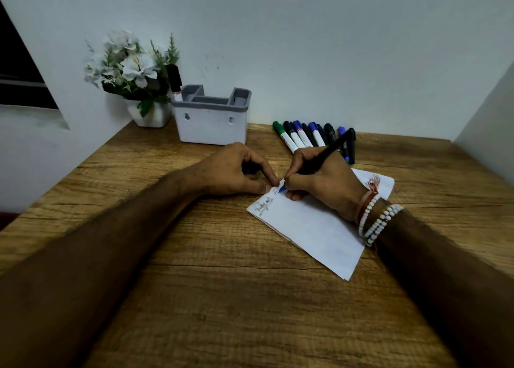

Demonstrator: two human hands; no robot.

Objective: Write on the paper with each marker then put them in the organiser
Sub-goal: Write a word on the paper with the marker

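Currently writing | right hand [325, 184] grips slim black blue-tipped marker [333, 147] low on its barrel, tip on white paper sheet's [311, 228] far-left corner | left hand [236, 170] curled, fingertips pinning that corner; cap inside, cannot tell | marker light, stiff, smooth; paper thin, slides unless pinned

I see white paper [314, 225], brown wood-grain table [222, 284], white organiser [212, 122] with grey rim, black marker [326, 154] with blue tip, white flowers [133, 64].

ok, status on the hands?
Right hand grips marker, tip on paper. Left hand curled, fingertips on paper's edge. One capped marker in organiser. Nothing blocking.
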